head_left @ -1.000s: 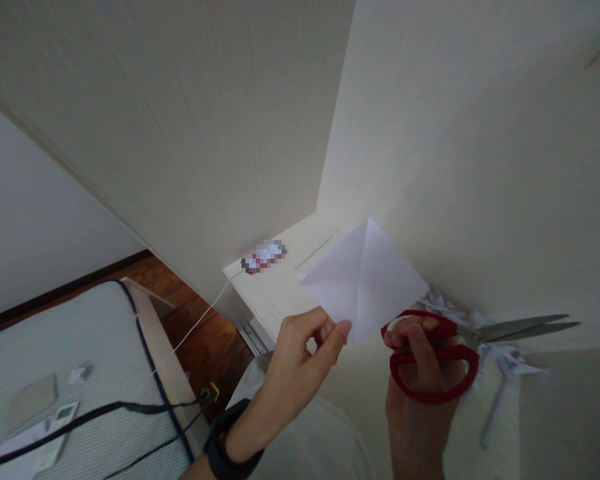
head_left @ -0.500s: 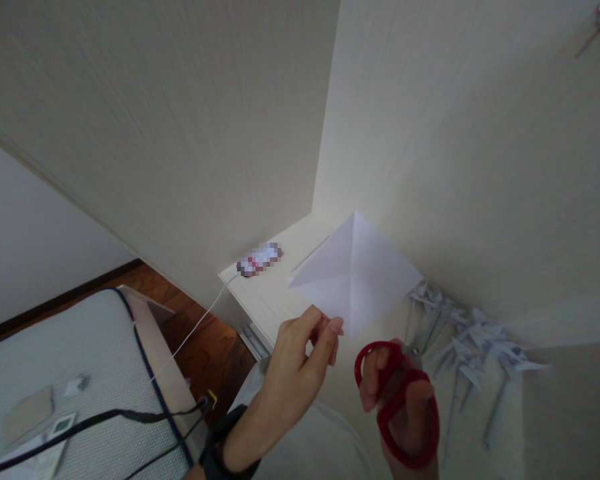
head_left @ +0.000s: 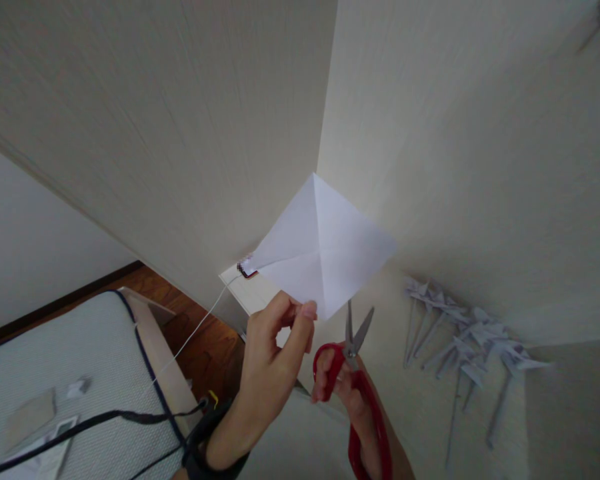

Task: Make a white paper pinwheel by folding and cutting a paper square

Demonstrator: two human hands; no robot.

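No legible text, label, brand, number or sign appears. The white paper sheet (head_left: 323, 248) is blank apart from its fold creases. The red-handled scissors (head_left: 357, 387) carry no readable marking. The small object (head_left: 247, 269) on the white ledge (head_left: 245, 290) is pixelated and cannot be read. The flat items on the mattress (head_left: 80, 373) are too small and dim to read.

Black wristband (head_left: 205, 447) on left wrist; bare forearms.

Matt creased white paper (head_left: 325, 250), glossy red plastic-handled metal scissors (head_left: 353, 373)
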